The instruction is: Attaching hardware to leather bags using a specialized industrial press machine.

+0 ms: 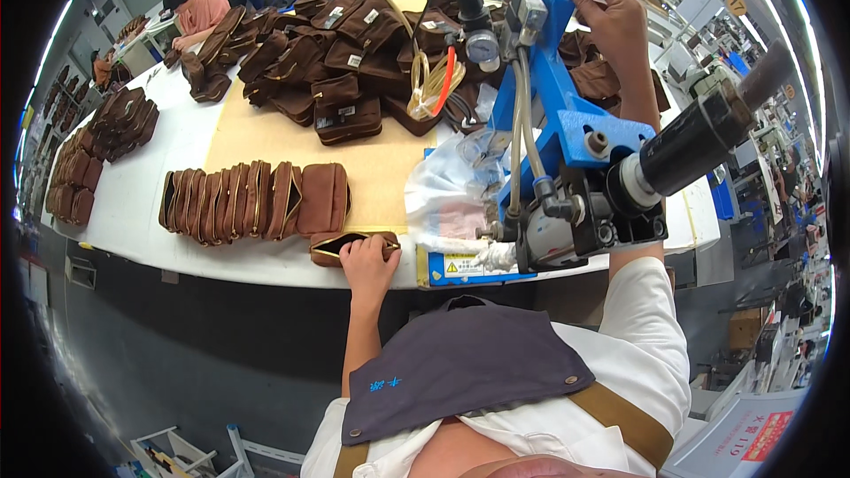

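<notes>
head view: left hand closed on brown pouch, near edge of white table, just right of a standing pouch row. right hand grasps top of blue press machine, far right. pouch pile far.

Bright, even overhead light; sharp centre (edges bend, vignetted).

Left hand: bare forearm enters from 6 o'clock and runs straight up toward 12; fingers curled down, knuckles forward, grip closed at the near edge of the tabletop. Right hand: arm in a white short sleeve rises from 5 o'clock, forearm extended far toward 1 o'clock, wrist bent, fingers hooked forward with tips pressing at 11 o'clock of the palm.
</notes>
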The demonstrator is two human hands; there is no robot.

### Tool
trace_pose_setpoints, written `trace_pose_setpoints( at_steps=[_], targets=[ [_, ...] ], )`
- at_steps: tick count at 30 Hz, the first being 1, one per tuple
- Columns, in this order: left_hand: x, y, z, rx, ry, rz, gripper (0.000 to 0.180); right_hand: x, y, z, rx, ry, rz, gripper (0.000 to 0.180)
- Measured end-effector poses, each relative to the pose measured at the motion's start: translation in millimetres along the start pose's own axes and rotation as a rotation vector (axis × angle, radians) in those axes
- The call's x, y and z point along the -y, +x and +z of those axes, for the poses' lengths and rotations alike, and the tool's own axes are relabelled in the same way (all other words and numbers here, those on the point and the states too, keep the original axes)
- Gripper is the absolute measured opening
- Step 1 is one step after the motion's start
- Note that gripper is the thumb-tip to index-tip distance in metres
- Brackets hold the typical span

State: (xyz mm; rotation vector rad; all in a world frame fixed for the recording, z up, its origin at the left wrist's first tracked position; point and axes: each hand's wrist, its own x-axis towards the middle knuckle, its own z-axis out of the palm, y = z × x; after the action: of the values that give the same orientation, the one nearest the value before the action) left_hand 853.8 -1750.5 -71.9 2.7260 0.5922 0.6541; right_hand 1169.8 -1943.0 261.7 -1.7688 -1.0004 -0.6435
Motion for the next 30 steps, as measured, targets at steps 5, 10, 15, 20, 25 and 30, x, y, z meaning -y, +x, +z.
trace_pose_setpoints(
  at_steps=[5,10,15,20,25,30],
  targets=[
    [2.1,-5.0,-0.8,-0.02,-0.004,-0.029,0.023,-18.8,11.6,6.0,0.191,-0.129,-0.212,0.017],
    [-3.9,7.5,-0.7,0.041,-0.073,0.013,0.016,-9.6,19.8,-13.0,0.28,-0.259,-0.424,0.018],
    [-4.1,9.7,1.9,0.026,-0.082,0.075,0.01,0.9,17.4,-22.9,0.299,-0.253,-0.393,0.018],
    [3.8,2.3,8.6,0.083,-0.076,0.047,0.01,-5.4,9.7,-12.7,0.284,-0.136,-0.279,0.018],
    [1.9,4.1,9.2,0.119,-0.086,0.066,0.009,2.5,6.2,-16.2,0.256,-0.235,-0.283,0.02],
    [5.6,-2.8,8.0,0.118,-0.079,0.049,0.008,-7.9,16.9,-3.9,0.215,-0.24,-0.295,0.022]
  ],
)
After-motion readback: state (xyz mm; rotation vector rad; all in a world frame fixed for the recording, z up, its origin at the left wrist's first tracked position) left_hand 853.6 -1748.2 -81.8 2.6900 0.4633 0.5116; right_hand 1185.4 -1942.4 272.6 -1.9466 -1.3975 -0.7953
